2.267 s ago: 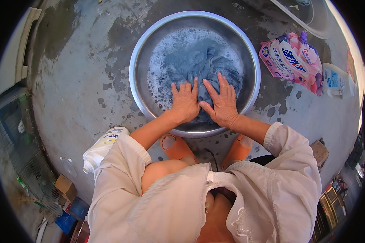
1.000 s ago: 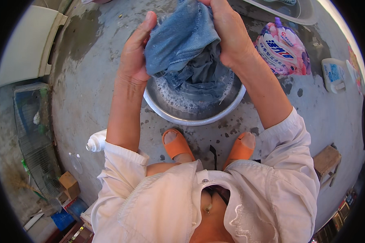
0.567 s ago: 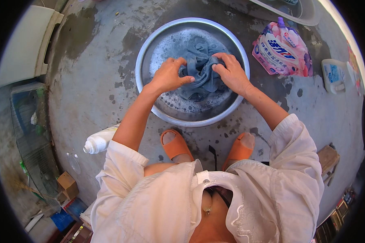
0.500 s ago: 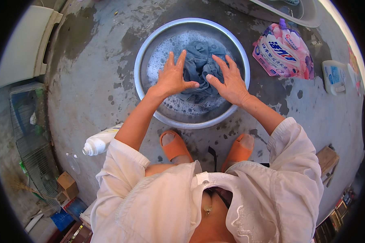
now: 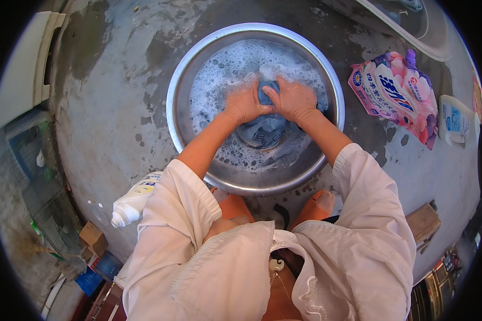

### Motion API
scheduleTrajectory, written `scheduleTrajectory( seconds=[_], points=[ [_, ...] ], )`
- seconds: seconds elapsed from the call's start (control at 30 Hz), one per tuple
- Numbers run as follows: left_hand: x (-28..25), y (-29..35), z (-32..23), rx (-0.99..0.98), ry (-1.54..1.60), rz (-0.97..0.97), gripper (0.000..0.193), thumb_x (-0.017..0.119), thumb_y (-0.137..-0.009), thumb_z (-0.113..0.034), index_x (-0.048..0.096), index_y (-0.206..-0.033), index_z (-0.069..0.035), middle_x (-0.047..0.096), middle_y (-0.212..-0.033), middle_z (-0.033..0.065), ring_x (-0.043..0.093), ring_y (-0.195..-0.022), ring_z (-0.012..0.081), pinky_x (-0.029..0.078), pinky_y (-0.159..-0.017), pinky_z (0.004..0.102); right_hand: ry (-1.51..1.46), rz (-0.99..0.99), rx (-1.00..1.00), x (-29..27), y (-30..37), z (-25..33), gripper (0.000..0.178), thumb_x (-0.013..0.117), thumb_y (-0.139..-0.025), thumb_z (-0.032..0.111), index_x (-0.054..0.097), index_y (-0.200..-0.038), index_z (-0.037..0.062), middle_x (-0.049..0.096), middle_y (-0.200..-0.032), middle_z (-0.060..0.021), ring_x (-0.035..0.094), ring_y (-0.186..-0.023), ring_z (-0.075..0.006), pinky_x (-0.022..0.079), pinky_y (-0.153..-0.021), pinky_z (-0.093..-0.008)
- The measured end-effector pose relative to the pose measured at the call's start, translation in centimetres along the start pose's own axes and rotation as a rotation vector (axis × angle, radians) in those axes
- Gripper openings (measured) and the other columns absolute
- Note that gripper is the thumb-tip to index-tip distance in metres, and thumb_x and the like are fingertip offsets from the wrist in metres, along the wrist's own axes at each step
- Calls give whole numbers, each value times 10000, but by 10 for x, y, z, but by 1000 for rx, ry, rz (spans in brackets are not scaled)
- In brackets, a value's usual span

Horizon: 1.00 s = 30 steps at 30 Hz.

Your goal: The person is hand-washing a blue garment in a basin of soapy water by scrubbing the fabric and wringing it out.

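Note:
A wide metal basin (image 5: 172, 115) holds foamy water, with a wet blue-grey cloth (image 5: 262, 134) partly under the suds. My left hand (image 5: 245, 102) presses down into the foam on the cloth's left side, closed on it. Opposite it, my right hand (image 5: 297, 100) grips the cloth from the right. A fold of the fabric bulges up between the two hands, where the thumbs lie close together. Foam hides most of the fingertips. Both wrists are just above the water.
To the right lie a pink detergent pouch (image 5: 393, 96) and a white bottle (image 5: 455, 120). Another white bottle (image 5: 134, 202) lies by my left sleeve. Orange slippers (image 5: 235, 207) show below the basin. A clear plastic tub (image 5: 407, 27) stands at the far right, a wooden stool (image 5: 423, 222) nearer.
Both hands have come down from above the basin into the suds and closed on the cloth. The cloth is now more sunken, and the basin appears nearer in view.

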<state>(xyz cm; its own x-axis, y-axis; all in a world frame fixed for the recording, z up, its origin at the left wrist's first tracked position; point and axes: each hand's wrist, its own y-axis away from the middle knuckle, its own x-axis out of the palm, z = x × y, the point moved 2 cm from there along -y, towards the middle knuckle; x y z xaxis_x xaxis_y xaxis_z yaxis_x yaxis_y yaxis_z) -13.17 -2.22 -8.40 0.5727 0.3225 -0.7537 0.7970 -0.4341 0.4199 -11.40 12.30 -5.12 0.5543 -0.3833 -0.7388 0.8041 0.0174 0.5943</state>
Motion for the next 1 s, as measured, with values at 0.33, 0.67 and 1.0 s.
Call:
scheduleTrajectory(
  seconds=[0.33,0.67,1.0],
  points=[
    [-15,-14,-2,-63,14,-23,992,722,-568,-597,396,-1271,21,539,-1166,248,531,-1094,347,423,-921,396,-117,-153,-94,-8,-23,-15,632,355,-861,580,475,-1248,94,586,-1117,-208,566,-1034,-338,416,-891,-426],
    [-81,59,-51,-1,1649,70,416,657,-788,-277,545,-1091,-14,605,-1030,112,603,-902,179,499,-802,308,-605,-193,373,-9,14,-26,790,419,-830,630,362,-1329,21,421,-1333,-194,408,-1232,-340,336,-1005,-368],
    [-125,93,-53,150,1380,-8,419,630,-805,-223,482,-1156,-50,554,-1061,67,544,-982,152,454,-862,292,-1690,181,-50,-24,62,17,649,562,-808,521,513,-1213,17,562,-1176,-124,557,-1049,-217,448,-886,-320]
  ],
)
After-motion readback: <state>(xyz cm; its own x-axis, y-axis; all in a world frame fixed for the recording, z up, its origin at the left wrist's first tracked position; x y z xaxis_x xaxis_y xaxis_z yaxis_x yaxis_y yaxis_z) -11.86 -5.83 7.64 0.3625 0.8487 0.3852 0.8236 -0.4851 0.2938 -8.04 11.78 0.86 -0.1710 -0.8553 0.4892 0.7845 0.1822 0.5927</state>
